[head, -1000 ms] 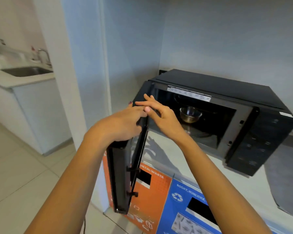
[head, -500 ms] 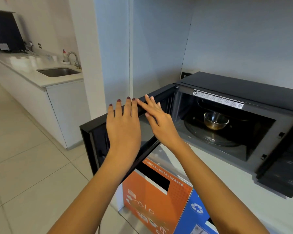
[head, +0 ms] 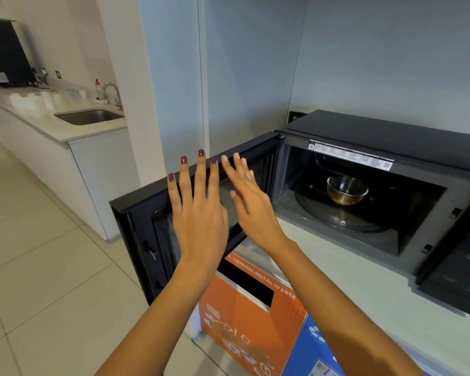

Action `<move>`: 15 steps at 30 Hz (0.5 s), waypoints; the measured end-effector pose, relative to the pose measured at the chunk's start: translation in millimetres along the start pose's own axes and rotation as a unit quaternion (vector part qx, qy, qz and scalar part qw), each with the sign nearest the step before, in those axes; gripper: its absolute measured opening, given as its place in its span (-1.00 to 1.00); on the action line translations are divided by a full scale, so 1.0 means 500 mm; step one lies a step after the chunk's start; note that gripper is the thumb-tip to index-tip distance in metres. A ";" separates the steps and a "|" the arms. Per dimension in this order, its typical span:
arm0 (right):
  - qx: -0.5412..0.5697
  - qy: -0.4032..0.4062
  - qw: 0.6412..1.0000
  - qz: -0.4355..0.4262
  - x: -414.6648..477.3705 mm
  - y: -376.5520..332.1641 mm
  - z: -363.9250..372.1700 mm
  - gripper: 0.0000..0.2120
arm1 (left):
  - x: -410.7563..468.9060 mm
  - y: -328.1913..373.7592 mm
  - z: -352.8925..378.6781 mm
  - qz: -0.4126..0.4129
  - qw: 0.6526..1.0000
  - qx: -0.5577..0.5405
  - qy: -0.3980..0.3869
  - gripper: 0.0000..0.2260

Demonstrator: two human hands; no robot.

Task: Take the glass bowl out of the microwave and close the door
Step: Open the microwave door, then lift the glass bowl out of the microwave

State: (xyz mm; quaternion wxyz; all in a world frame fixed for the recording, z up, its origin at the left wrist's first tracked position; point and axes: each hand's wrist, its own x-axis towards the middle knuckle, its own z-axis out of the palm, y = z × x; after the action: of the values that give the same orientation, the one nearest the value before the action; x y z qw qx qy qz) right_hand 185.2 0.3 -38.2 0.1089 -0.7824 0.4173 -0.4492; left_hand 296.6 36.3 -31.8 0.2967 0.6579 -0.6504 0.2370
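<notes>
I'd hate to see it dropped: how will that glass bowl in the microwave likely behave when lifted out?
The glass bowl is clear glass, so probably rigid, smooth, somewhat slippery and breakable if knocked. It looks small with thick walls, so likely heavy for its size. It sits upright on the turntable with a wide rim, so it seems unlikely to tip.

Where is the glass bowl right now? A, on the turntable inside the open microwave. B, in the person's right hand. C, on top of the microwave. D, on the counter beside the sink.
A: the glass bowl sits on the turntable inside the microwave, while both open hands, left hand and right hand, are over by the door, holding nothing.
</notes>
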 end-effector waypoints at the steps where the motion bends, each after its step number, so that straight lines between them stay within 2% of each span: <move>1: 0.005 0.025 1.000 0.010 -0.010 0.003 -0.003 -0.47 | -0.002 0.006 0.006 -0.003 1.000 -0.021 0.002 -0.34; 5: -0.010 0.170 0.982 0.084 -0.060 0.035 -0.031 -0.60 | -0.018 0.039 0.036 0.006 0.996 -0.081 -0.024 -0.31; 7: -0.030 0.215 0.968 0.128 -0.085 0.067 -0.055 -0.65 | -0.028 0.063 0.058 0.029 0.991 -0.121 -0.047 -0.33; 10: -0.055 0.246 0.950 0.183 -0.124 0.116 -0.098 -0.67 | -0.040 0.109 0.098 0.061 0.971 -0.215 -0.089 -0.39; 15: -0.098 0.280 0.924 0.240 -0.188 0.195 -0.162 -0.66 | -0.040 0.191 0.166 0.065 0.914 -0.383 -0.117 -0.52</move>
State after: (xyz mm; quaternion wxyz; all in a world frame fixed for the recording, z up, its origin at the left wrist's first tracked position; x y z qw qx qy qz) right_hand 43.6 26.1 -102.4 0.0151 -0.5082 0.6476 -0.5675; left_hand 194.5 -5.2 -97.1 0.4318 0.4729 -0.7627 -0.0904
